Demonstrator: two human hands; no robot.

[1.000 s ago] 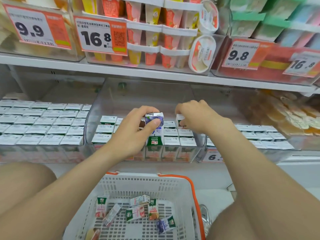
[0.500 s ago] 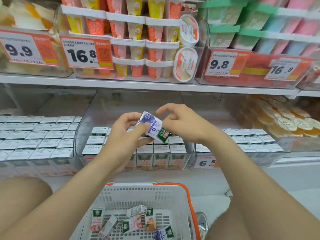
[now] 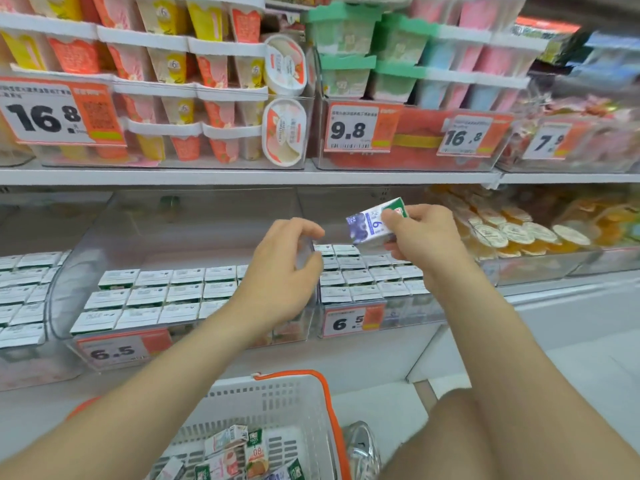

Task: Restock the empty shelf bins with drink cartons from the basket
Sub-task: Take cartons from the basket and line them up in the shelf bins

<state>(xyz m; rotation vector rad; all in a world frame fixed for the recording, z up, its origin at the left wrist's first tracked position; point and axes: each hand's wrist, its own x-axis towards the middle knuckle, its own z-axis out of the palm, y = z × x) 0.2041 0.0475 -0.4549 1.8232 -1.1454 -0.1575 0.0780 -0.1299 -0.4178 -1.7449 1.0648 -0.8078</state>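
Note:
My right hand [image 3: 424,237] grips a small blue-and-green drink carton [image 3: 372,225], tilted on its side, above the right clear shelf bin [image 3: 349,317]. That bin holds rows of white-topped cartons [image 3: 360,275]. My left hand [image 3: 282,271] hovers over the middle clear bin [image 3: 121,344] with fingers loosely curled and nothing in it. The middle bin holds rows of cartons [image 3: 152,296] at its front; its back part is bare. Below, a white basket with an orange rim [image 3: 322,396] holds several loose cartons [image 3: 239,452].
Another bin of white-topped cartons [image 3: 20,289] sits at the left. Round sealed cups [image 3: 512,233] fill the bin to the right. The upper shelf [image 3: 242,176] carries dessert cups and price tags. My knees flank the basket.
The carton passed from my left hand to my right hand, which moved it rightward over the right bin. My left hand let go. The view swung right.

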